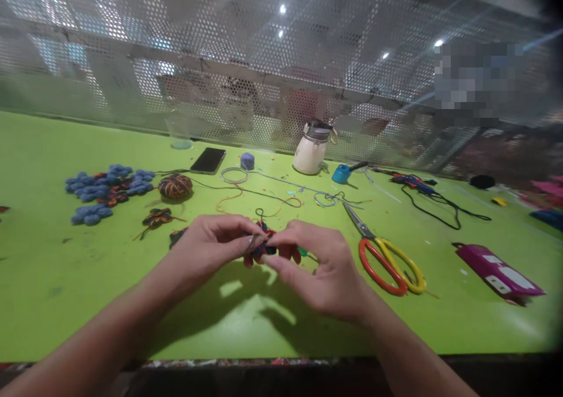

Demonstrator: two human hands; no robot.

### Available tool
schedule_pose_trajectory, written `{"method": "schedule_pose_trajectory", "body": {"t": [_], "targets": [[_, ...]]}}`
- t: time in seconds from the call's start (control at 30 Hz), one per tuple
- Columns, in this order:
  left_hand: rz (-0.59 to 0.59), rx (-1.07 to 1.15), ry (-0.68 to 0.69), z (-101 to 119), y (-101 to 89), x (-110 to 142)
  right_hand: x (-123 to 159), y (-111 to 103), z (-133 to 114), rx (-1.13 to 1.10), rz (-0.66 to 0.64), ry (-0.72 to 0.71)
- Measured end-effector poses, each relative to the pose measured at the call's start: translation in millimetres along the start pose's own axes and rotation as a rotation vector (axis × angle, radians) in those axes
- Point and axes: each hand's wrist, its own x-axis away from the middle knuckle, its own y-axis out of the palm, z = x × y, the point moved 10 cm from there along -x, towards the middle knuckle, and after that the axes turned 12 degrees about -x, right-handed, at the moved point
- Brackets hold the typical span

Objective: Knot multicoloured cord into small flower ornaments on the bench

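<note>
Left of the scissors, the left hand and right hand both pinch a small multicoloured crochet piece. Farther left of the scissors sits a ball of variegated yarn.

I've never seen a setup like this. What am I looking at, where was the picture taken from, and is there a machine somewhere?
No machine is doing the work: these are one person's bare hands, the left hand and the right hand. The single picture comes from a camera worn on that person's head, looking forward and down.

Between them, the fingers hold a small dark, multicoloured yarn piece, partly hidden.

On the green table lie blue flower-like pieces, a multicoloured yarn ball, a phone, scissors with red and yellow handles, and a purple packet. A pale bottle with a dark lid stands farther back, before a metal screen full of holes.
</note>
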Motion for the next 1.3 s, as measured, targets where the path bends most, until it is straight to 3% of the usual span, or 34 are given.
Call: {"method": "schedule_pose_trajectory", "body": {"t": [0.13, 0.23, 0.3, 0.47, 0.57, 0.83, 1.1, 1.3], "targets": [[0.034, -0.009, 0.025, 7.3, -0.4, 1.9, 3.7, 12.4, -11.4, 0.252, -0.084, -0.119], [0.042, 0.015, 0.052, 10.9, -0.3, 3.0, 2.9, 9.1, -10.4, 0.19, -0.054, -0.114], [0.028, 0.013, 0.071, 12.7, 1.2, 4.0, 0.7, 1.0, -2.7, 0.055, -0.005, -0.026], [0.023, -0.058, 0.128, 17.8, 2.7, 7.6, 6.0, -3.7, 39.4, -0.365, 0.058, 0.415], [0.028, -0.088, 0.12, 15.6, 3.6, 8.8, 10.4, 0.2, 51.0, -0.506, 0.091, 0.537], [0.007, -0.102, 0.058, 9.5, 8.4, 7.2, 9.1, -4.2, 49.5, -0.419, 0.162, 0.514], [-0.012, -0.082, 0.146, 19.0, 11.3, 6.7, 12.7, 3.3, 58.4, -0.507, 0.134, 0.601], [-0.022, -0.107, 0.115, 15.8, 10.5, 6.1, 11.8, 5.4, 57.4, -0.479, 0.144, 0.6]]}}
